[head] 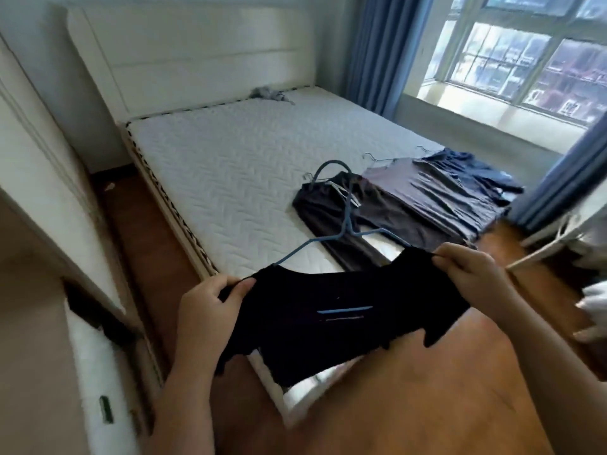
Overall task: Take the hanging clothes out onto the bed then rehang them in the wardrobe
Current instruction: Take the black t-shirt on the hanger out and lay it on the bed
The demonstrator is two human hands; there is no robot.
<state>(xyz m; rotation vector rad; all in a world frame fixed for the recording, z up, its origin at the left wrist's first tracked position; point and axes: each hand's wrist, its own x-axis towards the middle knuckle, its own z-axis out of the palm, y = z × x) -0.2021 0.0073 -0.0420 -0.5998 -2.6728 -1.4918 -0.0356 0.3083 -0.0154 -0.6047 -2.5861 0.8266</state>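
Note:
I hold a black shirt (331, 320) spread in the air over the foot corner of the bed (230, 165). My left hand (207, 303) pinches its left shoulder and my right hand (469, 270) pinches its right shoulder. A blue hanger (345, 205) sits in the shirt's neck, its hook pointing away over the mattress. Further along the bed's right side lie a dark brown garment (328, 208), a purple-grey garment (437, 195) and a dark blue one (473, 165), each with a wire hook showing.
A white wardrobe door (42, 178) stands at the left beside a narrow strip of wooden floor (410, 389). Blue curtains (371, 50) frame the window (525, 60). A grey cloth (269, 95) lies by the headboard. White items (591, 310) sit at the right edge.

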